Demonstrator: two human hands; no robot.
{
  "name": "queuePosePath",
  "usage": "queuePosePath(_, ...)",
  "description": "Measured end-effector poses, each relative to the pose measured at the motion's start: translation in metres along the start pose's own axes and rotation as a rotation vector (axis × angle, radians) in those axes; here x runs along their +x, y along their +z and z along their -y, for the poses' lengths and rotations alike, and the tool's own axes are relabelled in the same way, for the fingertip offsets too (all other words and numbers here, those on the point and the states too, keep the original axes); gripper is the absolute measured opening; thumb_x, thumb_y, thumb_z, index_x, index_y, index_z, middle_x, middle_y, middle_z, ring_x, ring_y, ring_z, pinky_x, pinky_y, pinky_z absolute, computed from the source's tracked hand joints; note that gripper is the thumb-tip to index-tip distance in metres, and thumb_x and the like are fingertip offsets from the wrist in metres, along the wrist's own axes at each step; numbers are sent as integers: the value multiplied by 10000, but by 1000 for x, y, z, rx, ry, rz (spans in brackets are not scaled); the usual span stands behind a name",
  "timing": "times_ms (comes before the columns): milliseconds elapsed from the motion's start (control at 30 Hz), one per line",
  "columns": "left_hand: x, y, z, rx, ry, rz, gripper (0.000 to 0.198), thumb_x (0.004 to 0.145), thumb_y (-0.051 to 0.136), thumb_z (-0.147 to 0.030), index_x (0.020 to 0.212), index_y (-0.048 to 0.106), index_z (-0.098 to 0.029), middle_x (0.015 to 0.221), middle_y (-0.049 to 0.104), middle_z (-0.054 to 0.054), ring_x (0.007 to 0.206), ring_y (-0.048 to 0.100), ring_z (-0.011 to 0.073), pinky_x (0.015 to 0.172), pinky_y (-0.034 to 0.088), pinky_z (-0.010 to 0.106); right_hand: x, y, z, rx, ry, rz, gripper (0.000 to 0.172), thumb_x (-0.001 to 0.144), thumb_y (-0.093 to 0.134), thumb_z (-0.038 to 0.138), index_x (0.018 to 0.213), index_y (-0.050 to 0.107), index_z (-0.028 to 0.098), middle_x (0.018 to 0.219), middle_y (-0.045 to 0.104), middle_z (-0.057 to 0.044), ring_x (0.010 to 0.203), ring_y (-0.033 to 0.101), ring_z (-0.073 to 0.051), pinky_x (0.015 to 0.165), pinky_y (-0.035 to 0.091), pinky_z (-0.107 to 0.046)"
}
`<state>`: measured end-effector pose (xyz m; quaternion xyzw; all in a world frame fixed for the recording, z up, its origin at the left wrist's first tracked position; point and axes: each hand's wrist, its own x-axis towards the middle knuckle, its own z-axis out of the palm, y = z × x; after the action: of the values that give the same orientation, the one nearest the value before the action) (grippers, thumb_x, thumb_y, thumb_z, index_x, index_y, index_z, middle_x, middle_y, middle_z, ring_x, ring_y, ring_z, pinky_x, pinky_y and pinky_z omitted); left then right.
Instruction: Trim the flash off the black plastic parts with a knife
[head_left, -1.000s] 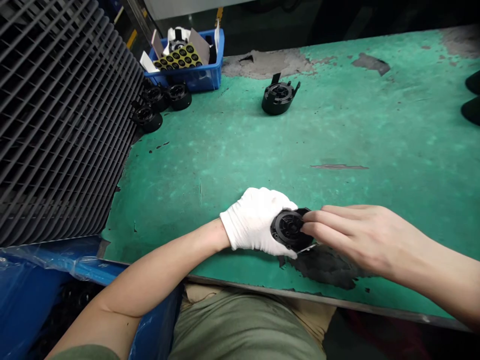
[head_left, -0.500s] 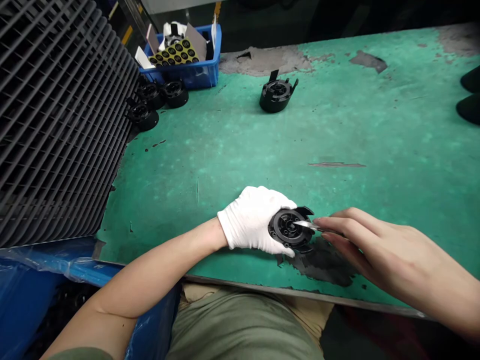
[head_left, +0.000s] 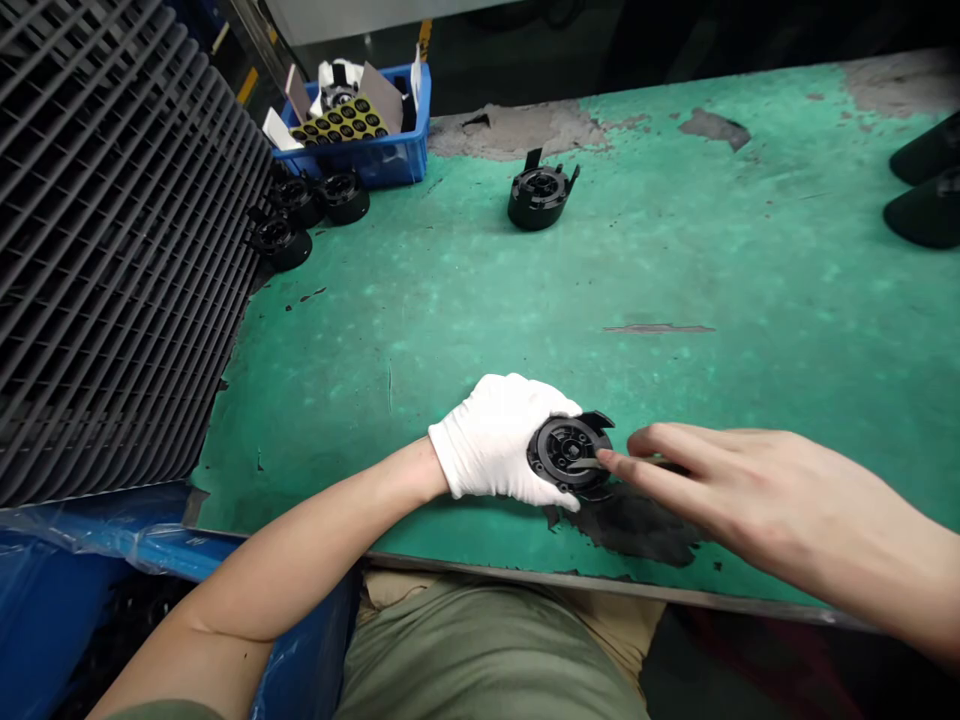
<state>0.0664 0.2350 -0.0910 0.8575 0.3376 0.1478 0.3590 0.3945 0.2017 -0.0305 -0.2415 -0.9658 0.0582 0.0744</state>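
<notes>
My left hand (head_left: 501,440), in a white glove, is closed around the side of a round black plastic part (head_left: 553,462). The part's ringed face, with small holes and a hub, is turned up, and tabs stick out at its edge. My bare right hand (head_left: 739,490) grips a slim metal tool (head_left: 583,463), whose pale tip lies against that face near the hub. The index finger is stretched along the tool and reaches the part's right edge. Fingers hide most of the tool, so its exact kind is unclear.
A similar black part (head_left: 538,197) stands farther back on the green tabletop (head_left: 450,300). Several more sit beside a blue bin (head_left: 352,165) holding a yellow sticker sheet (head_left: 341,122). Stacked grey grids (head_left: 127,260) rise at left; dark cylinders (head_left: 926,210) lie at right.
My right hand has tilted and shifted left, its index finger now extended over the part's edge. The tool's tip lies lower on the face. My left hand keeps its hold.
</notes>
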Motion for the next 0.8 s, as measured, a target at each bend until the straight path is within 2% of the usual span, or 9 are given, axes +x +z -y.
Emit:
queuePosePath(100, 1, 1, 1, -12, -6, -3, 876, 838, 1077, -906, 1444, 921, -292, 1389, 999, 122, 1344, 967, 485, 1186, 746, 568, 0, -5, -8, 36, -2, -21, 481, 1197, 496, 49, 1435, 841, 285, 1098, 851, -28, 726, 756, -177, 627, 540, -356)
queuePosePath(267, 2, 1, 0, 11, -8, 10, 814, 836, 1064, -918, 1345, 933, -297, 1294, 995, 123, 1263, 972, 487, 1113, 765, 580, -11, 8, -7, 28, 149, -18, 362, 1311, 541, 243, 1432, 872, 324, 1148, 872, -41, 739, 726, -191, 624, 505, -384)
queuePosePath(333, 2, -1, -2, 30, -12, 1, 771, 824, 1079, -901, 1291, 936, -305, 1290, 986, 127, 1262, 966, 480, 1102, 770, 568, -12, 15, -5, -11, 161, -34, 388, 1311, 527, 224, 1461, 870, 325, 1156, 869, -45, 746, 727, -201, 633, 479, -396)
queuePosePath(433, 3, -2, -3, 31, -12, 4, 731, 824, 1082, -890, 1239, 936, -307, 1258, 981, 127, 1233, 967, 469, 1082, 773, 556, -8, 15, -10, -10, 104, -93, 555, 1235, 452, 71, 1492, 874, 324, 1168, 877, -53, 747, 741, -201, 623, 446, -392)
queuePosePath(533, 3, -2, -2, 13, -9, 10, 761, 842, 1053, -919, 1258, 928, -295, 1254, 986, 124, 1243, 973, 490, 1099, 769, 585, -4, 4, -19, 21, 3, -63, 695, 1127, 450, -22, 1538, 874, 346, 1180, 897, -42, 785, 776, -203, 663, 525, -368)
queuePosePath(633, 2, 0, -1, 5, -10, 1, 797, 848, 1051, -916, 1327, 918, -294, 1293, 993, 115, 1281, 973, 501, 1127, 762, 601, -5, 0, -21, 21, 15, -31, 734, 1125, 436, 3, 1578, 867, 388, 1169, 905, -50, 849, 817, -229, 726, 595, -376)
queuePosePath(700, 1, 1, 0, 2, -15, 1, 801, 839, 1063, -916, 1324, 916, -296, 1279, 995, 108, 1277, 975, 493, 1121, 762, 587, -9, 5, -18, -11, 73, -68, 735, 1141, 405, 17, 1592, 855, 384, 1188, 903, -70, 878, 828, -242, 734, 595, -390)
queuePosePath(800, -1, 2, 1, -9, -7, -3, 849, 826, 1092, -889, 1399, 915, -287, 1344, 997, 114, 1324, 968, 490, 1162, 753, 582, -15, 17, -11, -39, 71, -86, 711, 1144, 442, 17, 1629, 825, 368, 1215, 896, -72, 898, 826, -245, 747, 593, -397)
